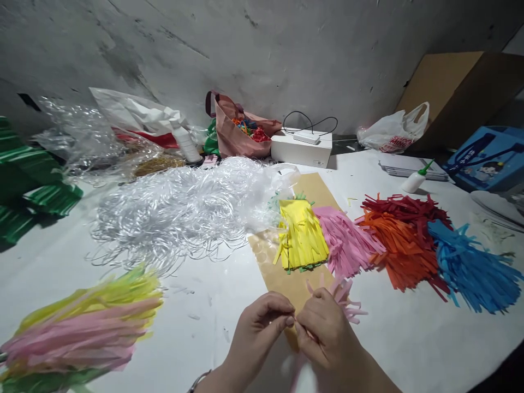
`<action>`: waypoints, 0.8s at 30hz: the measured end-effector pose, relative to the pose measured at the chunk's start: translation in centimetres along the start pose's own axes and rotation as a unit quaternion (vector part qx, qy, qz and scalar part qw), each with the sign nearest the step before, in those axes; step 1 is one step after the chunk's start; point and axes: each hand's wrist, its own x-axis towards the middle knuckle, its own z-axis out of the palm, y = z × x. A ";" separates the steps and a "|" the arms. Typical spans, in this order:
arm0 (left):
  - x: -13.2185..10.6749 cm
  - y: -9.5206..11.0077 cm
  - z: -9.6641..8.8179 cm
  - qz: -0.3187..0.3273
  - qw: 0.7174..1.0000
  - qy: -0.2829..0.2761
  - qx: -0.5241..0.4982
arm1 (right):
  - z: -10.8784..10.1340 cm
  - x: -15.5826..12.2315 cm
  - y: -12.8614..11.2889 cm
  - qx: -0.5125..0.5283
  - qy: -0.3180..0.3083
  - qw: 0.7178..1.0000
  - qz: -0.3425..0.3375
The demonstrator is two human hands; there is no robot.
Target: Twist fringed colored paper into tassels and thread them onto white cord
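My right hand (327, 330) is closed around a pink paper tassel (347, 300), whose cut strips fan out beyond the knuckles. Thumb and forefinger of my left hand (262, 330) pinch at the near end of the same pink paper, fingertips touching those of the right. Most of the gripped part is hidden by the fingers. Just beyond lie a yellow fringed bundle (301, 234) and a pink fringed bundle (346, 240), partly over a brown paper strip (274, 267). Orange (399, 251), dark red (409, 213) and blue (475, 267) fringed bundles lie to the right.
A heap of clear shiny strands (176, 213) spreads at centre left. Yellow and pink streamers (90, 327) lie at the left front. Farther back are green bundles (33, 174), a pink bag (237, 131), a white box (303, 150), a green-tipped glue bottle (413, 182) and a blue bag (487, 161).
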 end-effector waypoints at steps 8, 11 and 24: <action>0.3 0.1 -0.4 -0.005 0.999 -0.032 -0.005 | 0.0 -0.4 0.1 0.062 -0.036 0.996 0.050; 0.4 0.3 -0.5 0.003 1.000 -0.025 -0.003 | -0.4 -0.5 0.3 0.113 -0.065 0.987 0.097; 0.4 0.5 -0.6 0.022 0.997 -0.049 0.046 | -0.1 -0.6 0.3 0.068 -0.033 0.995 0.062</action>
